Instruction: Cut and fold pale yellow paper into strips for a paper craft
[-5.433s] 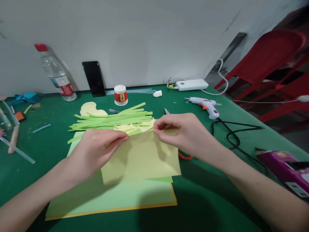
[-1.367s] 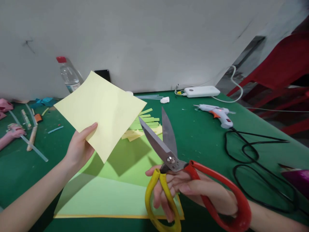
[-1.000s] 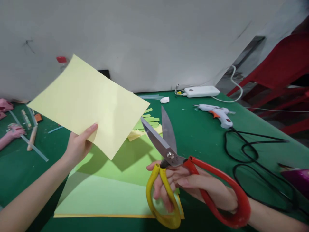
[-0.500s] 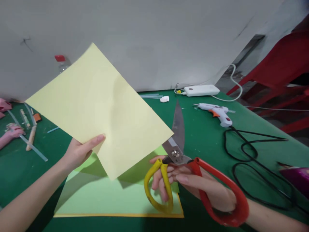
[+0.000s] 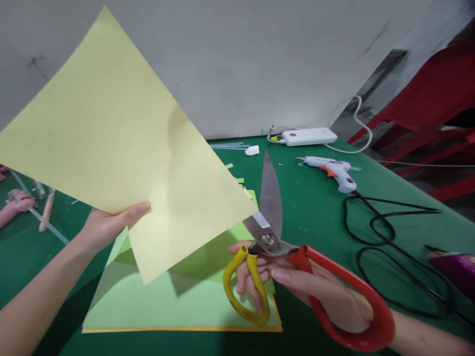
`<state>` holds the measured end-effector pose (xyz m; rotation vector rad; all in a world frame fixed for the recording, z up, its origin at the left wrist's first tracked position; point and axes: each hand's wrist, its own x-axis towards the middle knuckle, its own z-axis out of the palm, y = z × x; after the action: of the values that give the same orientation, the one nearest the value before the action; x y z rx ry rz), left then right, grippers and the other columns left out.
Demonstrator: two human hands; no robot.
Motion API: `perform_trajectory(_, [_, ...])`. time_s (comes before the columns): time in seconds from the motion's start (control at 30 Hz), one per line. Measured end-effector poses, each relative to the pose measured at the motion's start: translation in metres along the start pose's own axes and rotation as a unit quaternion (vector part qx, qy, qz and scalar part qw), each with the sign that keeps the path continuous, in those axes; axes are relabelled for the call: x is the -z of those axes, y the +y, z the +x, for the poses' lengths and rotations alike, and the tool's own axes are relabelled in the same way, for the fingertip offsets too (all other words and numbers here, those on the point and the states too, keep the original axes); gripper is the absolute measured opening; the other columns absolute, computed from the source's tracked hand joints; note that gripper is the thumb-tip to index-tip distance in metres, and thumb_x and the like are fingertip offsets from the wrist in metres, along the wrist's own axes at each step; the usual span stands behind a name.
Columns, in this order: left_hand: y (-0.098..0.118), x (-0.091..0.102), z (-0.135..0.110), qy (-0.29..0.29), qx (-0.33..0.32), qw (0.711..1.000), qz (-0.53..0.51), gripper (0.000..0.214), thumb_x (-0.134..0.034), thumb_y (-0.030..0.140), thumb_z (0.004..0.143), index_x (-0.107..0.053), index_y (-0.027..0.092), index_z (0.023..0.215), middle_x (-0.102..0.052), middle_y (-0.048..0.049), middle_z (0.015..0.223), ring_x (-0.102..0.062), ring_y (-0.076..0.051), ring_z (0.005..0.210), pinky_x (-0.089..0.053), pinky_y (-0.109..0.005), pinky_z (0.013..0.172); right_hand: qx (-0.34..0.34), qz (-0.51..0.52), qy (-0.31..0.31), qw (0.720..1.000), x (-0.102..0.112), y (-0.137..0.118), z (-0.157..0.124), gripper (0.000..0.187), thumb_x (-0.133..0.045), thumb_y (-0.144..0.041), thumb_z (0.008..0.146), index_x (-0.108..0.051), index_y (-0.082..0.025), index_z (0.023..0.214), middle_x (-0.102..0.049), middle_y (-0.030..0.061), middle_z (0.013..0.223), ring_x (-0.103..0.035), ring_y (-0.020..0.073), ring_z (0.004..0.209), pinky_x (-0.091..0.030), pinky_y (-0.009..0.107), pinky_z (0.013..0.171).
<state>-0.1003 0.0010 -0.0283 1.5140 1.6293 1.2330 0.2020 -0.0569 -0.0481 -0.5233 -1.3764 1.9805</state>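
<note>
My left hand (image 5: 106, 226) pinches a large pale yellow sheet of paper (image 5: 122, 148) by its lower edge and holds it up, tilted, in front of me. My right hand (image 5: 315, 291) grips big scissors (image 5: 269, 232) with one yellow loop and one red loop. The blades stand apart, and the right corner of the sheet reaches in between them near the pivot. One blade is partly hidden behind the paper.
A stack of green sheets (image 5: 185, 301) lies on the green table (image 5: 315, 212) under my hands. At the right are a white glue gun (image 5: 334, 170) with a coiled black cord (image 5: 389, 237), a white power bank (image 5: 309, 136) and red chairs (image 5: 426, 99). Glue sticks and tools lie at far left (image 5: 25, 207).
My left hand has raised and brought the yellow sheet closer, so it fills more of the view, and its corner now sits between the scissor blades. The scissors barely moved.
</note>
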Motion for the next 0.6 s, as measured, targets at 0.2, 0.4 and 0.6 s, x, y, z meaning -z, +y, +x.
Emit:
perform_trajectory(0.2, [0.007, 0.002, 0.002, 0.016, -0.005, 1.0, -0.008, 0.046, -0.075, 0.034, 0.054, -0.065, 0.017, 0.095, -0.07, -0.0089, 0.078, -0.056, -0.032, 0.104, -0.037, -0.051, 0.096, -0.026, -0.023, 0.005, 0.999, 0.0, -0.001, -0.005, 0.031, -0.04, -0.041, 0.084, -0.054, -0.02, 0.102, -0.055, 0.004, 0.077, -0.051, 0.0137, 0.061, -0.042, 0.029, 0.066])
perform_trajectory(0.4, [0.022, -0.001, 0.001, 0.018, -0.004, 1.0, -0.016, 0.052, -0.076, 0.031, 0.051, -0.063, 0.017, 0.098, -0.07, -0.0088, 0.079, -0.056, -0.033, 0.104, -0.034, -0.053, 0.098, -0.082, -0.043, 0.038, 0.995, -0.008, -0.006, -0.006, 0.042, -0.039, -0.056, 0.079, -0.054, -0.019, 0.092, -0.048, -0.0002, 0.063, -0.04, 0.0112, 0.047, -0.036, 0.027, 0.052])
perform_trajectory(0.6, [0.031, -0.003, -0.002, 0.027, 0.001, 0.999, -0.029, 0.053, -0.074, 0.031, 0.053, -0.062, 0.014, 0.101, -0.069, -0.0101, 0.081, -0.054, -0.032, 0.107, -0.037, -0.05, 0.097, -0.083, -0.126, 0.04, 0.988, -0.008, -0.005, -0.01, 0.049, -0.029, -0.056, 0.083, -0.043, -0.019, 0.054, -0.037, -0.003, 0.045, -0.035, 0.0098, 0.042, -0.038, 0.029, 0.062])
